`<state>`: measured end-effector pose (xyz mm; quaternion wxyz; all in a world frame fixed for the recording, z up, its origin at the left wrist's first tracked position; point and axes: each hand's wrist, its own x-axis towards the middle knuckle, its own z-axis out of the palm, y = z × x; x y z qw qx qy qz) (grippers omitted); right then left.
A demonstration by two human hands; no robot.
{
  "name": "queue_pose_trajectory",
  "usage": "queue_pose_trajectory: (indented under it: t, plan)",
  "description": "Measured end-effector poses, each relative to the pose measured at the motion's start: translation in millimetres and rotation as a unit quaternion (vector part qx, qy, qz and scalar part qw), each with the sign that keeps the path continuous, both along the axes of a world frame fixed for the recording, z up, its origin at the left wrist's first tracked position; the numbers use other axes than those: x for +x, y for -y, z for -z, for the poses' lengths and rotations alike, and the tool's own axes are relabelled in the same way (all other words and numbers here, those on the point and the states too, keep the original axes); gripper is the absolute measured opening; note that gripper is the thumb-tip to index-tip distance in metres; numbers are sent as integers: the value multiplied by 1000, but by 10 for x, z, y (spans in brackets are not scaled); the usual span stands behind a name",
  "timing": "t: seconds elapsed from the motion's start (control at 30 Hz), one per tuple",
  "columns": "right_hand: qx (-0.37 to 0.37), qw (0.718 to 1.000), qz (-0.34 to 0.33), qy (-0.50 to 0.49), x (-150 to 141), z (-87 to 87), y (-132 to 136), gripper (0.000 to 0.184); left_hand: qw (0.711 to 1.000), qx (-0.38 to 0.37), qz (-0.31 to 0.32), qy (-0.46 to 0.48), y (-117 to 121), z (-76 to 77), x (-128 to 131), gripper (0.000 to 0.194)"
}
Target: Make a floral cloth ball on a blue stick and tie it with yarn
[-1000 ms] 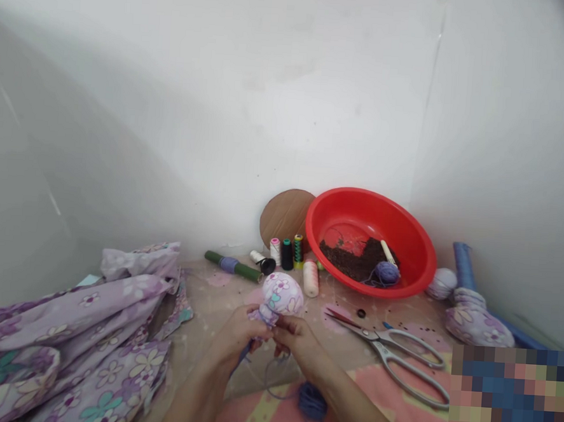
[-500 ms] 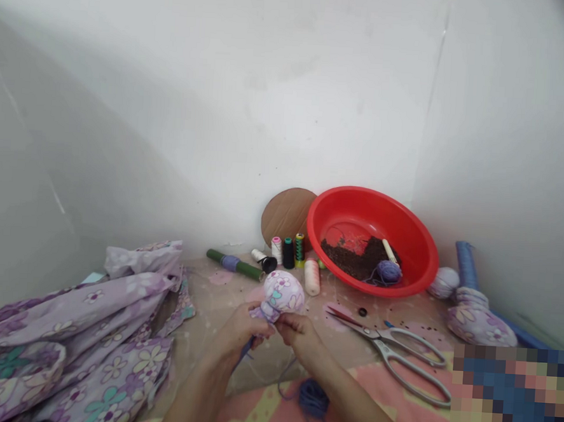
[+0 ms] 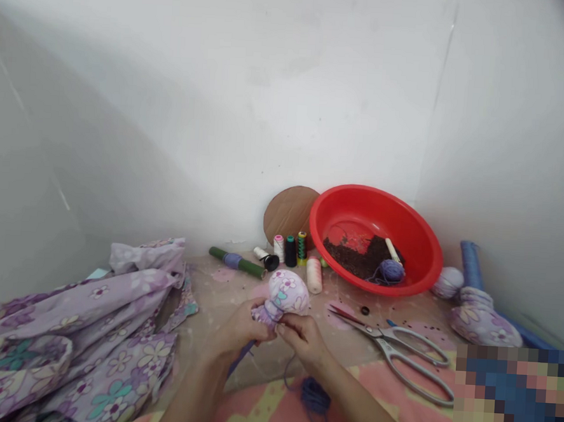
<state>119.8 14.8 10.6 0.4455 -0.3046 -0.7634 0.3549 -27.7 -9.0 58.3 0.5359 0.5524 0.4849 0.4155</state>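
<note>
My left hand [image 3: 242, 328] is closed around the gathered neck of a ball-shaped bundle of lilac flowered cloth [image 3: 290, 292], its round end pointing up and away. Purple-blue yarn circles the neck just under the ball. Below that hand a blue stick-like handle [image 3: 240, 359] shows in part. My right hand [image 3: 306, 338] is pinched together beside the neck, on the yarn as far as I can see. From there a strand hangs down to a small ball of purple-blue yarn [image 3: 316, 394] on the pink and yellow cloth.
Large scissors [image 3: 391, 345] lie open on the right. Behind them a red basin [image 3: 432, 261] holds dark grains and yarn. Several thread spools [image 3: 290, 251] and a green stick [image 3: 250, 267] stand or lie near the wall. Flowered cloth [image 3: 126, 329] heaps up left; a similar cloth-headed stick [image 3: 483, 322] lies right.
The whole view has shifted slightly. My right fingers have drawn a little down and away from the neck, and the cloth ball is tilted slightly more to the right.
</note>
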Motion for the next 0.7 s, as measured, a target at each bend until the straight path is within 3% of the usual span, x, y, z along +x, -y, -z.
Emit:
queue_pose_trajectory:
  t: [0.2,0.37,0.5,0.6,0.7]
  plan:
    - [-122,990,44,-61,-83,100,-24,26,991,42,-30,-126,-23,-13,95,47]
    - [-245,943,15,-226,-159,50,12,27,984,131,-11,-120,-11,2,137,59]
    - [-294,910,-12,-292,-142,7,42,28,991,68,35,-114,62,-61,76,78]
    - [-316,899,-3,-304,-120,3,46,27,993,12,59,-97,88,-113,-5,82]
    - [-302,890,5,-341,-99,-9,37,28,991,32,2,-132,65,-148,-107,71]
